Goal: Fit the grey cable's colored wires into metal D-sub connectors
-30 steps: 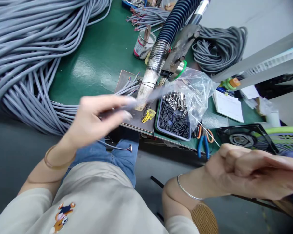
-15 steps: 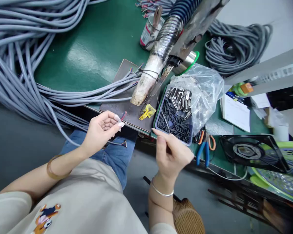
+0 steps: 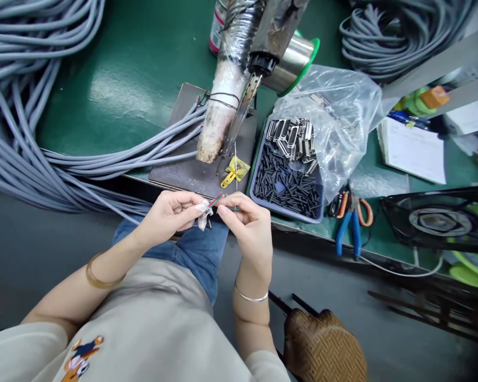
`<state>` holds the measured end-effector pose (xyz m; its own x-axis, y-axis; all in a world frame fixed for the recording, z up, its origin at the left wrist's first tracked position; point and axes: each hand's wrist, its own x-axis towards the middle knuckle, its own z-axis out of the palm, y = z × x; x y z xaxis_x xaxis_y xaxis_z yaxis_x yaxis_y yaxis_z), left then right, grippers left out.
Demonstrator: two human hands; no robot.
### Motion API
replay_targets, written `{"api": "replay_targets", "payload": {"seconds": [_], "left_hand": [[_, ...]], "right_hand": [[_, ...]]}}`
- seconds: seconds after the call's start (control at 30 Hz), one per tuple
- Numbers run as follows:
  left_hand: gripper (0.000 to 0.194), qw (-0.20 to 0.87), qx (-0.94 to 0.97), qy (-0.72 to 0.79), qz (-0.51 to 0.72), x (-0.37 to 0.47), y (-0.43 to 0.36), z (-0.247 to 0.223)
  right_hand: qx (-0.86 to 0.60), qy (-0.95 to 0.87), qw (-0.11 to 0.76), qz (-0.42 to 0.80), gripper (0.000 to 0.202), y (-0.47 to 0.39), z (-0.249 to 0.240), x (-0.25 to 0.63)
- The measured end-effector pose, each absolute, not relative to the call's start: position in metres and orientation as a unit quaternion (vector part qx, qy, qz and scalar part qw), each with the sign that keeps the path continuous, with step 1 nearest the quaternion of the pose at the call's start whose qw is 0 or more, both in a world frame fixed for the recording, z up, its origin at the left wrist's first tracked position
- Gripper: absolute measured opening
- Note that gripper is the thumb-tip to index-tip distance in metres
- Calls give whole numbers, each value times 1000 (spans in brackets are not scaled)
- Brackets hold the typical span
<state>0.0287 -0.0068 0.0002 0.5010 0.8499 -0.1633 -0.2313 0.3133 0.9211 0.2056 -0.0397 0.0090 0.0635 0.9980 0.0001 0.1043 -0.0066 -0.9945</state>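
My left hand [image 3: 171, 213] is closed on the end of a grey cable, in front of the table edge and over my lap. Thin coloured wires [image 3: 215, 200], red and green among them, stick out past its fingertips, with whitish wrapping [image 3: 204, 213] around the thumb and finger. My right hand [image 3: 245, 217] meets them from the right, thumb and forefinger pinched at the wire tips. Behind the hands, a grey board [image 3: 183, 172] carries a yellow clip [image 3: 228, 179]. A soldering iron [image 3: 245, 101] points down over the board, beside a taped hose [image 3: 219, 124].
A blue tray [image 3: 289, 211] holds black tubes and metal connectors, with a plastic bag [image 3: 330, 122] behind it. Blue-handled pliers [image 3: 348, 233] lie to the right, near a black fan [image 3: 438, 220]. Grey cables [image 3: 35, 132] fill the left. A woven stool [image 3: 322, 345] stands below.
My right hand has moved left from beside the tray to the wire tips at my left hand, and its fingers now pinch there. The view has shifted slightly.
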Motion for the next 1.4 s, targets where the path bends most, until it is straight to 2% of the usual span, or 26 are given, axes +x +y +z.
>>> {"api": "replay_targets", "payload": {"seconds": [0.17, 0.27, 0.43, 0.5, 0.57, 0.7, 0.8, 0.9, 1.13, 1.3, 1.4], "left_hand": [[34, 731, 466, 345, 359, 28, -9, -2], [30, 691, 516, 354, 362, 28, -10, -1], [13, 460, 703, 363, 403, 28, -13, -1], [12, 413, 725, 369, 409, 29, -15, -1], [14, 453, 692, 383, 411, 28, -17, 1], [23, 646, 542, 361, 397, 25, -16, 6], [31, 721, 473, 343, 372, 21, -11, 8], [34, 741, 447, 345, 364, 20, -8, 8], [35, 761, 430, 328, 358, 21, -7, 8], [35, 768, 428, 323, 349, 21, -6, 6], [35, 767, 430, 329, 345, 21, -6, 6]], "right_hand": [[-536, -497, 494, 471, 13, -39, 9, 202], [-543, -516, 486, 449, 13, -41, 9, 202], [-573, -650, 446, 222, 11, -49, 14, 196], [-575, -670, 437, 172, 13, -51, 16, 193], [-579, -642, 456, 213, 11, -51, 17, 191], [-577, -538, 497, 362, 13, -49, 13, 193], [-582, -491, 527, 377, 8, -48, 9, 196], [-581, -477, 545, 372, 12, -47, 7, 198], [-568, -530, 515, 362, 30, -51, 9, 197], [-583, -557, 498, 318, 24, -52, 8, 197], [-598, -549, 498, 305, 14, -52, 8, 198]]}}
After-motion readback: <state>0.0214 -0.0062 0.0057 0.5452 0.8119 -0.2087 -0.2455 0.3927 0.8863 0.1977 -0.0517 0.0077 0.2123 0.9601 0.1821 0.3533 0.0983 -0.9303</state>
